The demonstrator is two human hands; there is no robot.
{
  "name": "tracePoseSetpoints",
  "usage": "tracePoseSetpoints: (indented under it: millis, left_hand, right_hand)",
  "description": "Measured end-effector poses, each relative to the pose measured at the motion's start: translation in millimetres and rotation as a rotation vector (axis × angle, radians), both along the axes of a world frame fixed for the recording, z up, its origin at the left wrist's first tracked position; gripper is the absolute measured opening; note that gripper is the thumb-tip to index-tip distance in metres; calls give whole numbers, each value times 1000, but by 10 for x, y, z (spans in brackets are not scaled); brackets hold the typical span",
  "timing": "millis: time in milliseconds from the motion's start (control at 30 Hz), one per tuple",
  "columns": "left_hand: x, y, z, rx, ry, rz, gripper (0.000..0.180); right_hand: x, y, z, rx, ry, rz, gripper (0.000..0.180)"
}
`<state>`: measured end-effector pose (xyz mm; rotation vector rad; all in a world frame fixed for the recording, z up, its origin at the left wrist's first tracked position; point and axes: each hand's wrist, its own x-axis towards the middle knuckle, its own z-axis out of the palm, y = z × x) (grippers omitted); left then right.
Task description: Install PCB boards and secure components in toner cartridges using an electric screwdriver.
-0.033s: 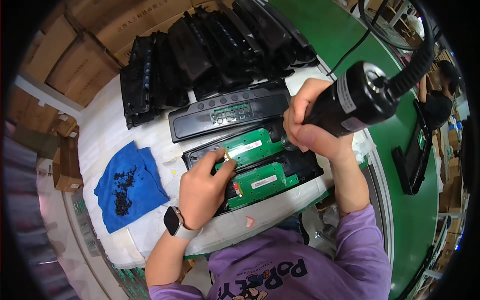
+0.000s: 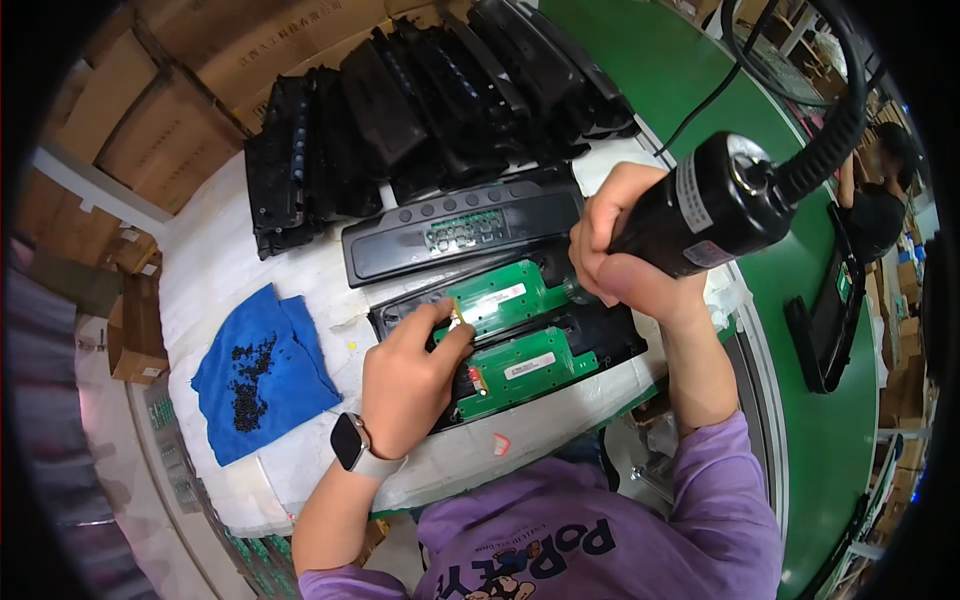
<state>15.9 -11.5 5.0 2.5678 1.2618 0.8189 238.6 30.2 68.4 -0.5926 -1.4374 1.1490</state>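
My right hand (image 2: 625, 250) grips a black electric screwdriver (image 2: 720, 205) with a coiled cable, its tip pointing down at the right end of the upper green circuit board (image 2: 500, 298). My left hand (image 2: 410, 375), a smartwatch on its wrist, pinches that board's left end with thumb and fingertips. The board lies in a long black plastic panel (image 2: 610, 345) on the white-covered bench. A second green circuit board (image 2: 520, 365) lies just below it in the same panel.
Another black panel with round buttons (image 2: 460, 235) lies behind. Several black housings (image 2: 430, 110) are stacked at the back. A blue cloth with small black screws (image 2: 260, 375) lies to the left. To the right, a green conveyor (image 2: 830, 450) carries a black panel (image 2: 825, 325). Cardboard boxes (image 2: 170, 130) stand far left.
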Motion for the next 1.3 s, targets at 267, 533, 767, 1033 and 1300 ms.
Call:
tracePoseSetpoints:
  millis: [267,533,767,1033,1300]
  left_hand:
    - [77,32,237,124,-187,-25,19]
    - [90,624,324,344,-80,-23,15]
    - [73,664,268,273,-56,36,18]
    - [171,-207,407,-75,51,-255,45]
    - [197,-276,51,-25,138,-167,40]
  right_hand:
    - [762,108,287,332,621,493,29]
    - [773,92,233,367,720,583,32]
    - [664,119,172,333,576,565,37]
    - [599,182,114,98,480,319,30]
    - [480,162,61,121,416,395,35]
